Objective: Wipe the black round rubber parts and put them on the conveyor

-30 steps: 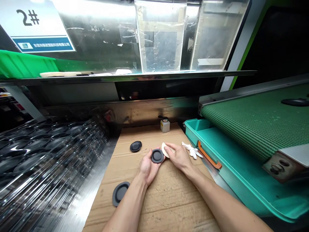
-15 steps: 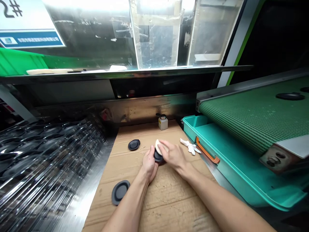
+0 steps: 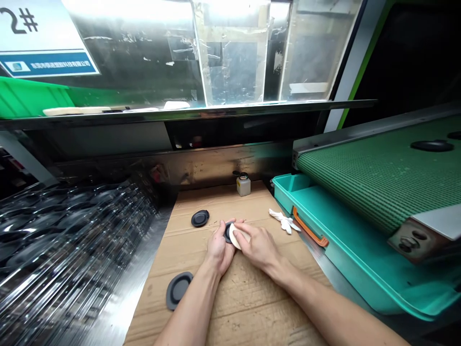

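Over the cardboard sheet (image 3: 259, 307), my left hand (image 3: 219, 250) grips a small dark oval part (image 3: 227, 232) with a rim. A white round pad (image 3: 234, 236) is pinched in my right hand (image 3: 257, 245) and lies against the dark part, covering its right side. Beyond my left hand, a black oval part (image 3: 200, 218) rests on the cardboard. A larger dark grey part (image 3: 179, 290) with a recessed middle lies beside my left forearm, which partly hides it.
A small bottle (image 3: 244, 185) stands at the cardboard's far end. Crumpled white gloves (image 3: 284, 222) lie on the right, by a teal bin (image 3: 345, 262) under a green conveyor belt (image 3: 378, 168). Stacked clear trays (image 3: 65, 245) fill the left. A metal shelf (image 3: 216, 113) crosses the back.
My right hand has brought the white pad down from the dark part's upper edge to its lower right side. My left hand has turned the dark part and shifted slightly left.
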{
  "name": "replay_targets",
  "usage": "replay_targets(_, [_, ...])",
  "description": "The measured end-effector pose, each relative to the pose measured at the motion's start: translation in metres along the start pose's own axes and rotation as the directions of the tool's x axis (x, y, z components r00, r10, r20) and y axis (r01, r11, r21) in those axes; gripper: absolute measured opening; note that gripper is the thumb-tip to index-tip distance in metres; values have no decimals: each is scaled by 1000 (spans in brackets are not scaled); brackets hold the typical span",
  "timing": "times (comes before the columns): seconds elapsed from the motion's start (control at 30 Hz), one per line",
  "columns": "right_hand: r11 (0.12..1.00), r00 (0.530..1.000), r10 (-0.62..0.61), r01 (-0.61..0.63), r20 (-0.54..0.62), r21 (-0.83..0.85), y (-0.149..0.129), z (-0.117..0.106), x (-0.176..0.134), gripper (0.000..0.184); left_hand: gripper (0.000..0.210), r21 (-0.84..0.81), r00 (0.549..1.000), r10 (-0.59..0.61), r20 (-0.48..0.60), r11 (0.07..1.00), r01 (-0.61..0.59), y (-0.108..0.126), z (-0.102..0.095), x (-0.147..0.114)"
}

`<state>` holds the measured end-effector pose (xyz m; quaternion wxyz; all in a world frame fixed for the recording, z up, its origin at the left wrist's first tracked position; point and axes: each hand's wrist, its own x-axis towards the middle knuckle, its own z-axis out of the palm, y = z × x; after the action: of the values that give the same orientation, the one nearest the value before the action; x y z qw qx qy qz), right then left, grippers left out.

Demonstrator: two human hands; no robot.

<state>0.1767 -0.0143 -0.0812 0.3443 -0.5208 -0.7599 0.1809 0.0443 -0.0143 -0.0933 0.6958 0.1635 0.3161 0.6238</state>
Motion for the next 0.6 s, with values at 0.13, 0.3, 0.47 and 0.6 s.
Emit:
replay_targets(0.13, [998,1000,11,-10,-9,57,-4,-3,0,29,29,3,1000,20,2,1000,-20,-1,0,1])
replay_targets(0.3, [937,993,14,-54,117,345,1,0,10,25,23,115,993,104,52,987,-109,-9,3,-2])
replay_targets(0.47, [898,944,8,-152,328,413,15,-11,12,24,23,141,992,106,62,983,-114,-8,6,-7])
replay_targets(0.6, [970,985,53,-91,165,226,15,-22,13,23,20,129,997,55,58,990,-62,-5,6,-7])
